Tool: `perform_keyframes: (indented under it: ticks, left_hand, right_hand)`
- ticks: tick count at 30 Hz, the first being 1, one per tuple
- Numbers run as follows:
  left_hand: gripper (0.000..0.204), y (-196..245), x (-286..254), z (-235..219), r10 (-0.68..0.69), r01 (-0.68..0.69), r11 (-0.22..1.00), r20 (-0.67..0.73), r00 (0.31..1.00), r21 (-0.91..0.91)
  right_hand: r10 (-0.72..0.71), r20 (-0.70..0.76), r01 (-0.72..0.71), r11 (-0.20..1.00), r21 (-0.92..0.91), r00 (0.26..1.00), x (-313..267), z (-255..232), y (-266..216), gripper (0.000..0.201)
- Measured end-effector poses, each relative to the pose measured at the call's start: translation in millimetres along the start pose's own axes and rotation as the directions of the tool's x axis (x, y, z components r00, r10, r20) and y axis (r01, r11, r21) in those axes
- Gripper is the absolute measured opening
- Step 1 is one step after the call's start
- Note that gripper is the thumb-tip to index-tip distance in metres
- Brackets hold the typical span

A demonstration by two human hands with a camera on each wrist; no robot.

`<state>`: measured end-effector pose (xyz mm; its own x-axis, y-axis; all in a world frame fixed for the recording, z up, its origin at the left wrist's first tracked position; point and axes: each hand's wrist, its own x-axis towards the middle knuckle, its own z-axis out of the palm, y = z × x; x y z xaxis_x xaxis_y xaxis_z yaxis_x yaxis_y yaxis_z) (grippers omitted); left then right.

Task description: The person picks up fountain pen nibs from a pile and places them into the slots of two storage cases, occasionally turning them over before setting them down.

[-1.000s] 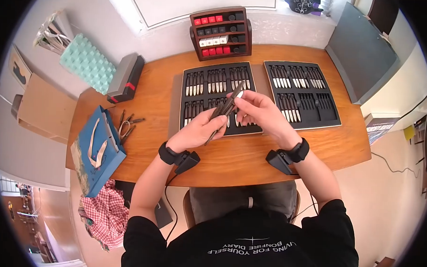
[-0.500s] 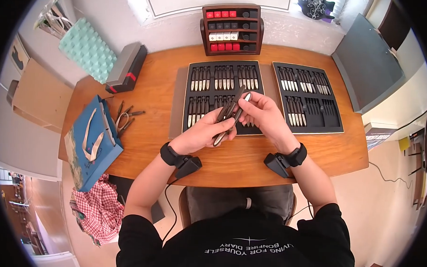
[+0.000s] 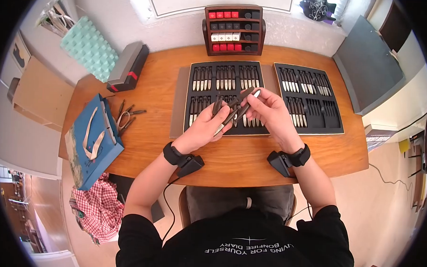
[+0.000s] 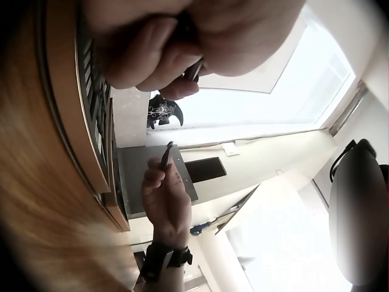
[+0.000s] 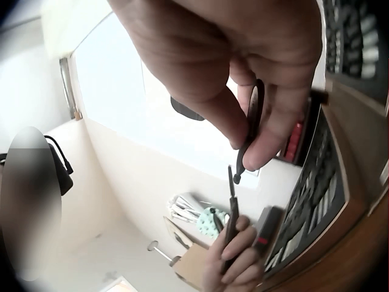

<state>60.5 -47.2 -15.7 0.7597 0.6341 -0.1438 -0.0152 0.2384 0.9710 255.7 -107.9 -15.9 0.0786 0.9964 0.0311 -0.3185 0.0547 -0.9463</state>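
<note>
Several dark, slim pieces [image 3: 230, 116], some with pale ends, are held in the left hand [image 3: 202, 129], its fingers curled round them. Between thumb and fingertips the right hand [image 3: 275, 118] pinches one dark piece [image 5: 256, 109], close beside the left hand's bundle. The right wrist view shows that piece apart from the left hand's pieces [image 5: 232, 225]. Below and behind the hands lies a black tray [image 3: 211, 92] with rows of similar pieces. To its right, a second black tray [image 3: 317, 125] holds more such pieces, and some of its lower slots are unfilled.
A wooden rack [image 3: 234, 30] with red, black and white blocks stands at the back. On the left are a grey box [image 3: 126, 67], a blue bag [image 3: 93, 138] and loose dark pieces [image 3: 125, 117]. A grey panel [image 3: 368, 66] leans at the right.
The view has shifted, so the trays appear further right. The right hand's piece has moved slightly up and right from the left hand's bundle, which is more spread out.
</note>
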Motion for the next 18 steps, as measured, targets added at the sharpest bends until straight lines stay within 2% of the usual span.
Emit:
perform_keyframes:
  ticks: [3,7,9,11,13,15,17,18]
  left_hand:
    - [0.021,-1.0,1.3,-5.5,0.062,-0.062,0.998,0.040,0.997,-0.002]
    - [0.021,1.5,-1.9,-3.1,0.087,-0.087,0.996,-0.003,0.996,0.008]
    - [0.022,3.0,-2.1,-1.0,0.099,-0.099,0.995,-0.013,0.995,-0.013]
    - [0.023,4.3,-2.3,-1.2,0.073,-0.075,0.996,-0.036,0.997,-0.051]
    - [0.024,4.0,-1.6,-1.4,0.077,-0.079,0.996,-0.028,0.997,-0.052]
    - [0.024,3.0,-1.7,-0.7,0.043,-0.046,0.998,-0.057,0.997,-0.051]
    - [0.024,3.1,-3.2,0.4,0.051,-0.054,0.997,-0.053,0.997,-0.052]
    - [0.024,3.5,-3.9,1.4,0.056,-0.059,0.997,-0.061,0.997,-0.051]
  right_hand:
    - [0.015,-0.015,-0.015,1.000,-0.003,1.000,-1.4,-8.7,-2.9,0.015]
    - [-0.005,0.000,0.005,0.999,-0.044,1.000,-10.3,-27.2,-10.2,0.007]
    - [0.000,0.013,0.002,0.990,-0.140,1.000,-23.9,-37.3,-22.9,0.005]
    - [0.024,-0.054,-0.036,0.972,-0.232,0.998,-38.4,-54.8,-38.5,0.008]
    - [-0.067,-0.152,-0.009,0.894,-0.448,0.986,-49.1,-74.2,-51.5,0.010]
    - [-0.257,-0.207,0.041,0.714,-0.699,0.944,-53.2,-101.8,-52.8,0.008]
    - [-0.338,-0.294,-0.100,0.488,-0.867,0.894,-56.1,-116.0,-57.2,0.008]
    - [-0.339,-0.295,-0.105,0.481,-0.870,0.893,-57.1,-118.0,-56.4,0.008]
